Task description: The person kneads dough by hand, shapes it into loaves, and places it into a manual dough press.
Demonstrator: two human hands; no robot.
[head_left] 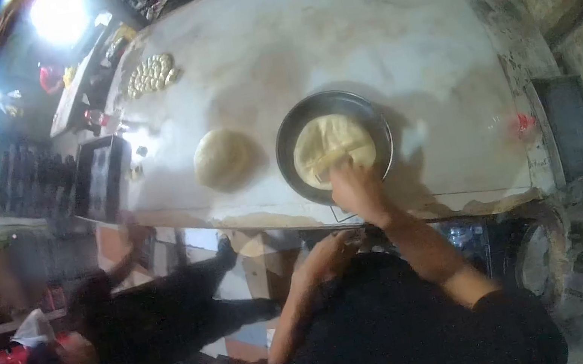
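Right hand (355, 189) contacts dough (333, 133) inside the pan (286, 151) on the bench (421, 39), left hand (327, 254) lies near its edge, neither grip is determinable, and the dough appears soft, best supported underneath.

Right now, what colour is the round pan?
Dark grey or black, best seen in the head view.

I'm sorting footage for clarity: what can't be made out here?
All in the head view:
- Right fingertips: partly hidden by the right hand itself over the dough in the pan.
- Left hand: blurred in dim light; its hold is unclear.
- Red item on the table: too small and blurred.
- Co-worker's raised hand: motion-blurred.
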